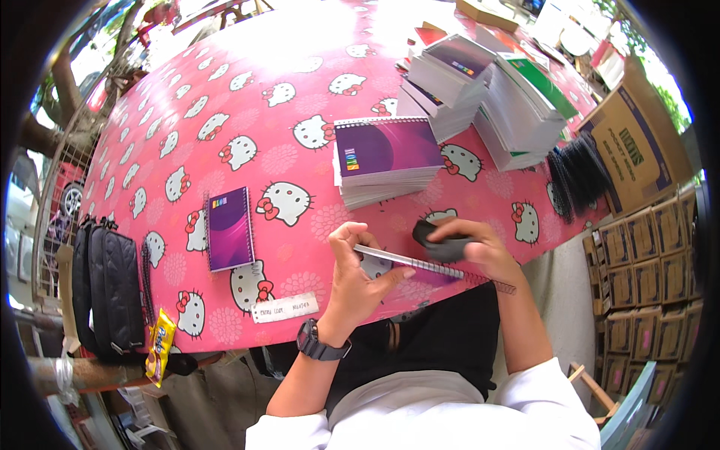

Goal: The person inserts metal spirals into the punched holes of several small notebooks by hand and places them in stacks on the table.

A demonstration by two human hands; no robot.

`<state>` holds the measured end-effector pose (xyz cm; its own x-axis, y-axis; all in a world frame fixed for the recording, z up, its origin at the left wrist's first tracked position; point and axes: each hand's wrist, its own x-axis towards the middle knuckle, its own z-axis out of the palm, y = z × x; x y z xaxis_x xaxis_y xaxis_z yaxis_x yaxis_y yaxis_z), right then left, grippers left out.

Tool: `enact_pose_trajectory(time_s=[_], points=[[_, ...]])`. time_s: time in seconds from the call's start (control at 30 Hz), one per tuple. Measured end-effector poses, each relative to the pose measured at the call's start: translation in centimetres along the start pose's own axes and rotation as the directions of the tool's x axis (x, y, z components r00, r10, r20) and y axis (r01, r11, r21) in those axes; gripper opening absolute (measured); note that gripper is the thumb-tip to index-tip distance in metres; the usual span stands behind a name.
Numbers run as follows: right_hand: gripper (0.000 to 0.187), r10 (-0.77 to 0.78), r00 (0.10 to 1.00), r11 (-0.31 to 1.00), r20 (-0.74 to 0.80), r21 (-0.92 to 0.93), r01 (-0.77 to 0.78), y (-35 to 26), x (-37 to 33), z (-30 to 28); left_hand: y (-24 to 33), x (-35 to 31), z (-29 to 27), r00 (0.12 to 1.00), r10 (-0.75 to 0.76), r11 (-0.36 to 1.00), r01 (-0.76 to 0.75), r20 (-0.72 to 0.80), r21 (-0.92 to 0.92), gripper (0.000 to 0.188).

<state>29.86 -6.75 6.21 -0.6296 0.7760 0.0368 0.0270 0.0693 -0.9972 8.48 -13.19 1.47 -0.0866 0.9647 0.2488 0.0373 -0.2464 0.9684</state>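
Observation:
My left hand [346, 281], with a black watch on the wrist, grips a thin notebook [386, 255] tilted nearly edge-on above the table's near edge. Along the notebook's edge runs a spiral wire coil [489, 283], whose loose end sticks out past the right corner beside my right wrist. My right hand [487, 247] is closed round a black rounded tool [444, 244], just above the coil edge; blur hides its exact kind. Beyond my hands sits a stack of punched purple-covered notebooks [390, 154]. One coil-bound purple notebook [231, 229] lies to the left.
A pink cat-print cloth covers the table [330, 217]. Taller paper stacks [517, 112] stand far right, near a bundle of black coils [577, 176] and an open carton [637, 142]. At left are a black bag [112, 289], a yellow packet [160, 349] and a paper slip [285, 307].

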Motion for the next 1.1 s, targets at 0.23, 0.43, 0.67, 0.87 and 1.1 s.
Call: enact_pose_trajectory(time_s=[0.23, 0.43, 0.67, 0.87, 1.1], points=[[0.06, 0.083, 0.996, 0.992, -0.015, -0.093, -0.084, -0.1, -0.9, 0.2, -0.2, -2.1, 0.0, 0.995, -0.085, 0.996, 0.083, 0.055, 0.039, 0.063], [0.054, -0.016, 1.0, 0.939, 0.021, -0.344, 0.022, 0.4, -0.1, -0.1, -0.8, -2.0, 0.3, 0.994, -0.097, 0.994, 0.095, 0.041, 0.051, 0.049], [0.064, 0.156, 0.988, 0.866, -0.018, -0.478, -0.145, -1.0, 1.5, 0.2, -1.7, -2.0, 0.1, 0.998, -0.041, 0.999, 0.04, 0.047, 0.01, 0.05], [0.071, 0.201, 0.979, 0.914, 0.011, -0.362, -0.184, -1.2, 2.2, 1.0, -0.9, -1.9, 0.1, 0.999, -0.035, 0.997, 0.033, 0.033, 0.063, 0.048], [0.056, -0.156, 0.974, 0.887, -0.166, -0.457, 0.064, 0.1, -0.3, 0.3, -0.8, -2.3, 0.1, 0.997, -0.073, 0.996, 0.071, 0.037, 0.05, 0.044]])
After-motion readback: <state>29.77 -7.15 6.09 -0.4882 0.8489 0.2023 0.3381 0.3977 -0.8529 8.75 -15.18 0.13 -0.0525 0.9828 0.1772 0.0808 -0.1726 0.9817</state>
